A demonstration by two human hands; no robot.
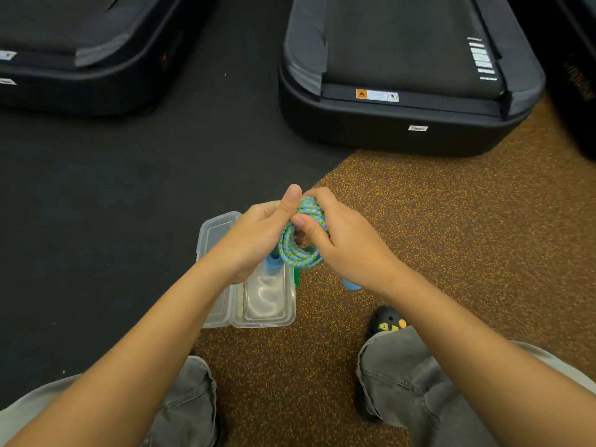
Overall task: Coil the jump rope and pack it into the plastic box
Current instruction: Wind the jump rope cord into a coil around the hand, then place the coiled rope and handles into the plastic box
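Note:
The jump rope [298,253] is a blue-and-green braided cord wound into a small coil, held in the air between both hands. My left hand [258,237] grips the coil's left side, thumb up against its top. My right hand [342,243] closes over the right side, fingers wrapped on the strands. One blue handle [273,263] hangs under my left hand, and another blue end [351,284] shows under my right wrist. A green piece [296,277] dangles below the coil. The clear plastic box [271,304] lies open on the floor beneath, its lid [214,233] folded out to the left.
Two black treadmill ends stand ahead, one at the far left [80,59] and one at the right [403,91]. The floor is black matting on the left and speckled brown rubber on the right. My knees in grey trousers and a black clog [385,324] are below.

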